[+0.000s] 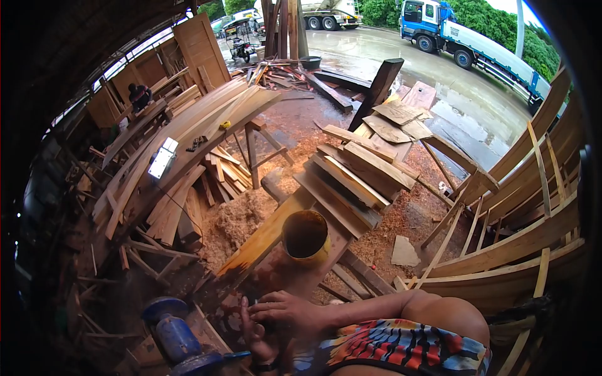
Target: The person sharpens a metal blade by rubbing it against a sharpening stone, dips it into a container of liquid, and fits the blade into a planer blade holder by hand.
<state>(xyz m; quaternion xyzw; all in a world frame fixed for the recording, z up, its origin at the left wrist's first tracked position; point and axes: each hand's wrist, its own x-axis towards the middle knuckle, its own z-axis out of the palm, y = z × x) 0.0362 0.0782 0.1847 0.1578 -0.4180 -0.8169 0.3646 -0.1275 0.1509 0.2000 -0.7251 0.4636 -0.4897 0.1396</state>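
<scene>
My left hand (255, 337) is low in the middle of the view, one finger stretched upward and a dark band at the wrist. My right hand (290, 311) reaches in from the right, its fingers bent and brought together against the left hand's fingers. A small pale spot shows between them, too small to name. Just beyond the hands, a yellow bucket (305, 237) with a dark inside stands on a stained wooden board. On the left, close to my left hand, is a blue cylindrical machine (177, 335) with round flanged ends, possibly a bench grinder.
Stacked planks (351, 182) lie beyond the bucket. Long boards (207, 119) cover a bench at left, with a bright metal-cased tool (163, 156). Sawdust (235, 219) heaps below. Wooden frames (501, 244) lean at right. A person (139, 97) works far left; a truck (470, 44) stands outside.
</scene>
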